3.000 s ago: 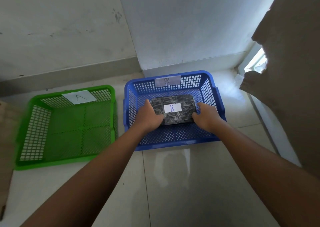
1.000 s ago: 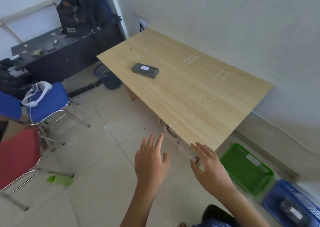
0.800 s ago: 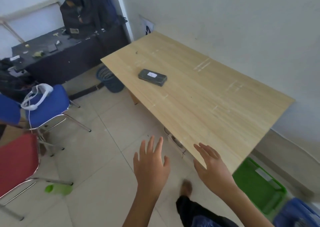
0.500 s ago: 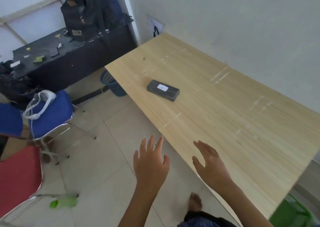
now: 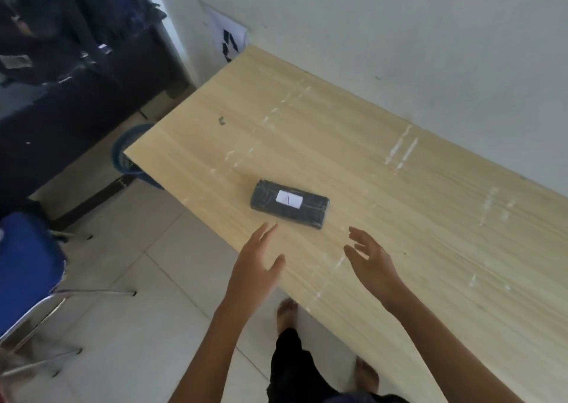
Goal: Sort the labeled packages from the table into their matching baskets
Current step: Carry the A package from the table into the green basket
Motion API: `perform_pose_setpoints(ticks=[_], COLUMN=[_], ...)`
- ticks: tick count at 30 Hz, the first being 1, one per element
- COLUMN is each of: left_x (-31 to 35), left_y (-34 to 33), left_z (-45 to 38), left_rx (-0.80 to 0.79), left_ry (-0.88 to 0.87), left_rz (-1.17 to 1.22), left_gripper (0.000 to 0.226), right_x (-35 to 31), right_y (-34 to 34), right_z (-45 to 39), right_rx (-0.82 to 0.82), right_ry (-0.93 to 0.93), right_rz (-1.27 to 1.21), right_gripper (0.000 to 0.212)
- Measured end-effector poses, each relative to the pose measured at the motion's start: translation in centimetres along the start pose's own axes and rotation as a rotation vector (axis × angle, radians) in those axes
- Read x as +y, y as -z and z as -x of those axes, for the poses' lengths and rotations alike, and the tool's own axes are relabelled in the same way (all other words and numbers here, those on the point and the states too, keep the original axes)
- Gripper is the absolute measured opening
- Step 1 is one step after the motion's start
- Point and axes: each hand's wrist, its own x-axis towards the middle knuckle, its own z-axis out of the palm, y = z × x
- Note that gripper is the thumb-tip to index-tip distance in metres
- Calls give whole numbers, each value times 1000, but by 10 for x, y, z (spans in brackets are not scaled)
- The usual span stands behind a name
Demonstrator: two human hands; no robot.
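Note:
One dark wrapped package (image 5: 289, 203) with a small white label lies flat on the light wooden table (image 5: 415, 212), near its front edge. The letter on the label is too blurred to read. My left hand (image 5: 256, 267) hovers open just short of the package's left end. My right hand (image 5: 370, 259) is open too, over the table a little below and right of the package. Neither hand touches it. The baskets are out of view.
A blue chair (image 5: 24, 267) with metal legs stands on the tiled floor at the left. A blue bin (image 5: 123, 157) sits by the table's far corner, next to a dark desk (image 5: 61, 89) with bags. The wall runs along the table's far side.
I left the B package in the blue basket, turned away and walked up to the table. Both open hands have come forward from over the floor to close by the package.

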Motion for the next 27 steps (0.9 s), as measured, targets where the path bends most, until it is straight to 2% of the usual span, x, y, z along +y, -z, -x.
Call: perform_pose_setpoints(ticks=[4,10,14,19,22,27], left_x=[-37,-75,-73,-76,-65,-19], left_y=[28,30,23,17,14,1], left_z=[-67,-142,-150,-162,-154,-116], left_rx=[-80,-77,-27,-61,-110,-178], left_ry=[82,276,291,321,305,157], left_rz=[163,422,428,346,312,254], left_gripper=[60,54,53,54,50,41], right_x=[-18,-27,-33,-27,-18,11], right_y=[-31,-76,-84,-87,-78,-41], right_z=[-39,-98,-103,-102,-89,-34], right_rx=[50,228,274,318,388,526], right_ry=[-133,-287,-215,-240,-201,-171], right_rz=[-67,-268,-185,-216,-212,-327], right_gripper=[45,45,50,58,49,43])
